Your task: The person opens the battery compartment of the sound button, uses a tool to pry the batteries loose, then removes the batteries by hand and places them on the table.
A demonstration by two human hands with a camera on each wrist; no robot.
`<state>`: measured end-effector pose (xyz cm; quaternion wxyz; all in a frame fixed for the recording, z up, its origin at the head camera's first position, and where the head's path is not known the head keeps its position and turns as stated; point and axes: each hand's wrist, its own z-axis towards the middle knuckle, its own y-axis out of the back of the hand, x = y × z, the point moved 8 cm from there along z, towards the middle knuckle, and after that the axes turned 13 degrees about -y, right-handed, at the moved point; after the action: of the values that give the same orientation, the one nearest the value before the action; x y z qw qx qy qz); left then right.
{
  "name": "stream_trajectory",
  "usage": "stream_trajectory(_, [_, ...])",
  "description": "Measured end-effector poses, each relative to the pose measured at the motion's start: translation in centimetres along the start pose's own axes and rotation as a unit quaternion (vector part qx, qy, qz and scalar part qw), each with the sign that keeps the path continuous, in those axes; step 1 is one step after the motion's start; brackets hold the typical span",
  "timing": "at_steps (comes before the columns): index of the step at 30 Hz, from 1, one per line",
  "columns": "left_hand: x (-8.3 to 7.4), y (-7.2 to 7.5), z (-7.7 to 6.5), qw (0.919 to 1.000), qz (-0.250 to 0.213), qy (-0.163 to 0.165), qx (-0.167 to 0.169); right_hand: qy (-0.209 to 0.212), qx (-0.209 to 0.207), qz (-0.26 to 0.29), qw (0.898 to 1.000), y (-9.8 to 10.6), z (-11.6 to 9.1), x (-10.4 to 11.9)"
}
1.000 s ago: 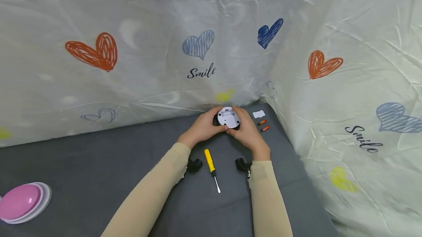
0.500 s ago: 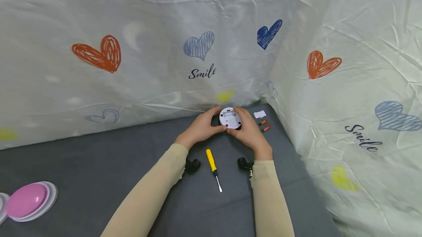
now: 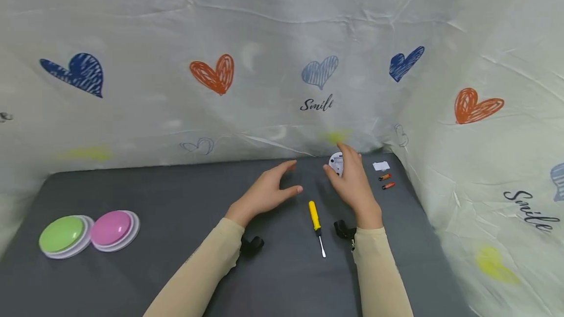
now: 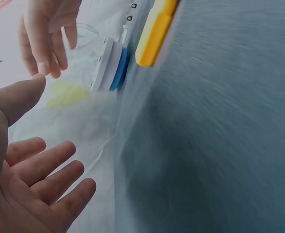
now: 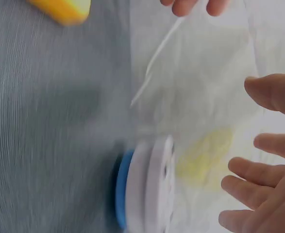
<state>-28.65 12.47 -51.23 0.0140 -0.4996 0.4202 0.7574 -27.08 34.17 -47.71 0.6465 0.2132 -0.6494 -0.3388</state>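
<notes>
Fingers spread wide and holding nothing, the left hand (image 3: 262,192) and right hand (image 3: 352,187) have just come off the round white device (image 3: 336,163), which lies blue side down on the counter (image 3: 176,204), right of centre; its handling seems paused. Farther right lie two batteries (image 3: 385,177); at lower left a green dome (image 3: 61,234) has come into view.

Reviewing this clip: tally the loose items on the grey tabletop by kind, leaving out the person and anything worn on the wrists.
Round domed devices: 3 (green one, pink one, blue one lying dome-down)
Batteries: 2
Yellow-handled screwdriver: 1
White cover piece: 1
Total: 7
</notes>
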Motion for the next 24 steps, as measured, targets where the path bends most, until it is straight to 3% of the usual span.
stream_trajectory(9, [0.2, 4.6, -10.0, 0.9990, 0.019, 0.005, -0.040, 0.087, 0.056, -0.017, 0.994, -4.9, -4.1, 6.9])
stream_trajectory(14, [0.8, 6.6, -15.2, 0.9965, 0.048, 0.013, -0.067, 0.125, 0.079, -0.034, 0.988, -8.1, -6.5, 9.2])
stream_trajectory(19, [1.3, 8.6, -19.8, 0.9897, 0.082, 0.037, -0.112, 0.154, 0.114, -0.038, 0.981, -11.3, -9.0, 11.6])
stream_trajectory(24, [1.7, 11.0, -23.9, 0.9800, 0.087, 0.062, -0.168, 0.177, 0.155, -0.046, 0.971, -14.7, -11.2, 14.6])
